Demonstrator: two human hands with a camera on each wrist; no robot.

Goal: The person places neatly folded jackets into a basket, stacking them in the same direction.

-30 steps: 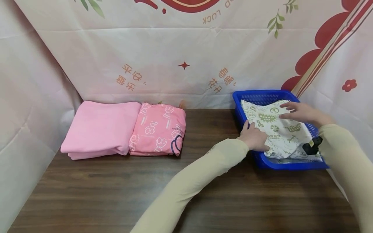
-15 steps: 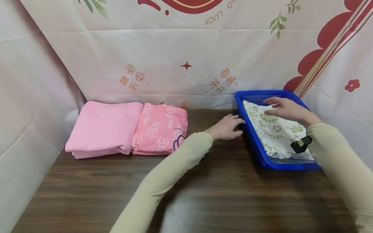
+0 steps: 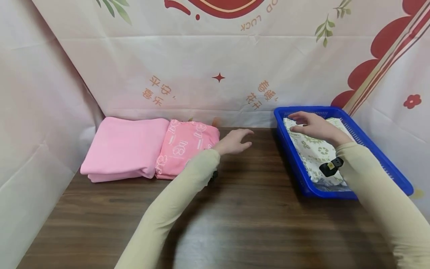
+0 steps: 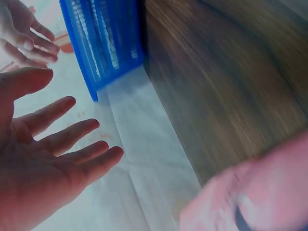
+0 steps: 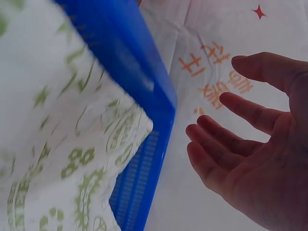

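My left hand [image 3: 232, 142] is over the table beside the pink printed folded cloth [image 3: 181, 147], its fingers spread and relaxed, holding nothing. In the left wrist view the same hand [image 4: 57, 149] shows bare, with a blurred pink cloth edge at the lower right. Above the blue basket [image 3: 295, 164] is my right hand [image 3: 315, 127], fingers loosely bent and nothing in them. Below it, a white cloth with green print [image 3: 310, 151] lies inside the basket. The right wrist view shows that hand [image 5: 255, 130] apart from the printed cloth [image 5: 77, 154].
A plain pink folded cloth [image 3: 125, 147] sits at the left, against the printed one. Under everything is a dark wooden table [image 3: 248, 213]. Hanging fabric [image 3: 188, 56] with red and orange prints encloses the back and both sides.
My left hand has left the basket's near left side and moved left to the pink printed cloth. My right hand has shifted left over the basket. The head view has turned slightly.
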